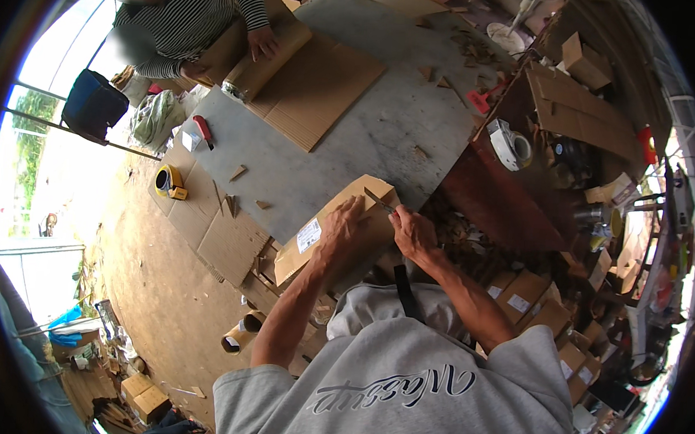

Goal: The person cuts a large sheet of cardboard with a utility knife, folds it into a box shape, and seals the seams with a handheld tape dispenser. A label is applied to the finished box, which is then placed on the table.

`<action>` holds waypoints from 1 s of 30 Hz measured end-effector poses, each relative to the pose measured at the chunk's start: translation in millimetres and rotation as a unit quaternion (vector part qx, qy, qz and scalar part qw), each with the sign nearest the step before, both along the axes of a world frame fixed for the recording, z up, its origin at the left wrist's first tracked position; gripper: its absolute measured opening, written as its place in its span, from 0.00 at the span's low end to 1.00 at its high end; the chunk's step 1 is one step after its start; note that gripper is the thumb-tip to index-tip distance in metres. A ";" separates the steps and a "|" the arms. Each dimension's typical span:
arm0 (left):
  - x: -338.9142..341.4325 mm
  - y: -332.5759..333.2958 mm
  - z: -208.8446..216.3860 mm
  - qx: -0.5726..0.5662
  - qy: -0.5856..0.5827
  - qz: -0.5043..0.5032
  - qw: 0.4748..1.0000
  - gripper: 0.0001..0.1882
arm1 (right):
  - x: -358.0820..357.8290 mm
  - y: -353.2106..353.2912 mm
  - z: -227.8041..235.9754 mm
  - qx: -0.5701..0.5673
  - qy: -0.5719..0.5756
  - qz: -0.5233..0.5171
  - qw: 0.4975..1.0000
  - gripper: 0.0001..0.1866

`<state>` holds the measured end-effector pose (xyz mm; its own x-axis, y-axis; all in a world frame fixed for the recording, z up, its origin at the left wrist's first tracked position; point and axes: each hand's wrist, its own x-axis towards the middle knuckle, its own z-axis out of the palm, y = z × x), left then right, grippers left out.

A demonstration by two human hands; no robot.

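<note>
A long brown cardboard box [290, 262] with a white label [309, 236] lies aslant at the table's near edge. My left hand [341, 223] rests on top of it, fingers stretched out and holding nothing. In my right hand [414, 234] is a thin knife [377, 197], its dark blade reaching left over the box's far end. The blade lies at or just above the cardboard; I cannot tell which. My right fingers are wrapped round the handle and hide most of it.
Across the grey table [352, 109], another person in a striped top handles a rolled cardboard piece [281, 59] on a flat sheet [322, 88]. A red cutter [203, 131], a yellow tape roll [170, 183] and a white tape dispenser [510, 145] lie around. Stacked boxes [518, 294] stand right.
</note>
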<state>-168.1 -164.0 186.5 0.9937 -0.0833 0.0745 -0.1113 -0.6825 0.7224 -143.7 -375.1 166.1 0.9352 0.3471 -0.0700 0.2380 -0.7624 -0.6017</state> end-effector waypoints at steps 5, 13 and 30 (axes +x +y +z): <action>3.8 -1.0 3.5 0.005 0.044 -0.011 0.999 0.23 | -0.7 0.3 1.0 0.000 0.001 0.012 1.000 0.13; 3.7 -0.6 5.4 0.017 -0.033 -0.021 0.999 0.22 | 41.7 -85.8 -75.7 -0.077 0.022 -0.173 0.982 0.13; 109.1 156.3 -26.3 0.213 0.284 0.199 0.913 0.44 | 62.7 18.0 -66.8 0.315 0.040 0.025 0.948 0.24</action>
<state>-59.0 -7.6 160.2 0.8197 0.3926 -0.4170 0.5173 -0.8200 0.2449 -81.0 -357.1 99.4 0.9169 0.3873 0.0966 0.1990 -0.2338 -0.9517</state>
